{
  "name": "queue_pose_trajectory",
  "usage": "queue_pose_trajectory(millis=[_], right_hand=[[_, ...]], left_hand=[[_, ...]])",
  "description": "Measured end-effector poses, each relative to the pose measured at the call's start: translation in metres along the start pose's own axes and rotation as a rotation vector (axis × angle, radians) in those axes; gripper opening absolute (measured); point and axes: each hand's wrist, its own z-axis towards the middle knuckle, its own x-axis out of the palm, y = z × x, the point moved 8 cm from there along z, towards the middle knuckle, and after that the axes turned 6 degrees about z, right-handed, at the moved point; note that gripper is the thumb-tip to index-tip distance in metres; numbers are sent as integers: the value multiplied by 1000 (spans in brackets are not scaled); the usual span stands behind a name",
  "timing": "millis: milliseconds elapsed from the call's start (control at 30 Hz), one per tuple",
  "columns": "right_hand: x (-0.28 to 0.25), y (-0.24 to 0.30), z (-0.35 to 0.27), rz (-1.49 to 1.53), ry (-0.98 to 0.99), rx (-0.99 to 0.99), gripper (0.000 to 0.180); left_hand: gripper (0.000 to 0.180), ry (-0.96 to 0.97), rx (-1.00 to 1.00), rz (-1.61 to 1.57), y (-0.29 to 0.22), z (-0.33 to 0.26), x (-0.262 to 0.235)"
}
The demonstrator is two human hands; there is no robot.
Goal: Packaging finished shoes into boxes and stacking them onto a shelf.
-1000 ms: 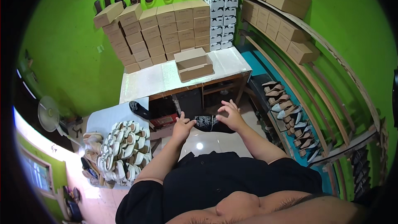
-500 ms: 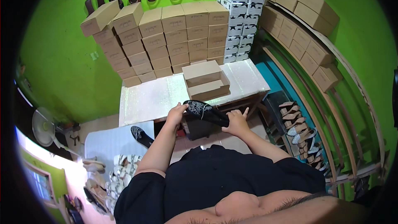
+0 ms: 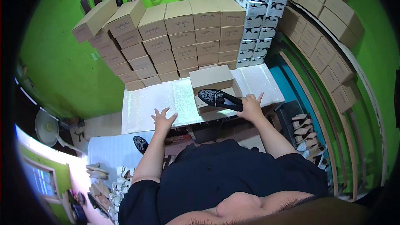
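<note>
A black loafer (image 3: pixel 211 96) with pale patterning on its toe is gripped at the heel end by my right hand (image 3: pixel 252 109). Its toe points left, over the front part of an open cardboard box (image 3: pixel 211 75) whose lid flap stands up at the back. My left hand (image 3: pixel 163 121) holds nothing; its fingers are spread just above the front edge of the white table (image 3: pixel 146 103). Left of my left forearm, a second black patterned shoe (image 3: pixel 141 144) lies on a pale blue-white surface (image 3: pixel 109 146), partly hidden by the arm.
Stacked brown boxes (image 3: pixel 179 39) and white star-printed boxes (image 3: pixel 254 25) line the table's back. To the right, a rack (image 3: pixel 321 75) carries more boxes, with several sandals (image 3: pixel 306 131) low beside it. A fan (image 3: pixel 46 127) stands at left, above several shoes (image 3: pixel 118 183).
My left hand has let go of the loafer and moved left with fingers spread. My right hand has carried the loafer forward and right, over the open box.
</note>
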Motion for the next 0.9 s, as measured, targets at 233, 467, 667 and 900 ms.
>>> queue_pose_trajectory(millis=[233,467,667,900], right_hand=[[25,-18,89,34,360,-168,55],[66,-47,147,175,705,-416,68],[81,-73,173,243,766,-378,85],[97,-57,186,31,301,-635,57]], left_hand=[[90,-190,441,395,-145,-10,-16],[85,-207,595,438,-210,25,22],[47,-253,458,260,-204,57,48],[41,-34,234,256,-182,94,73]])
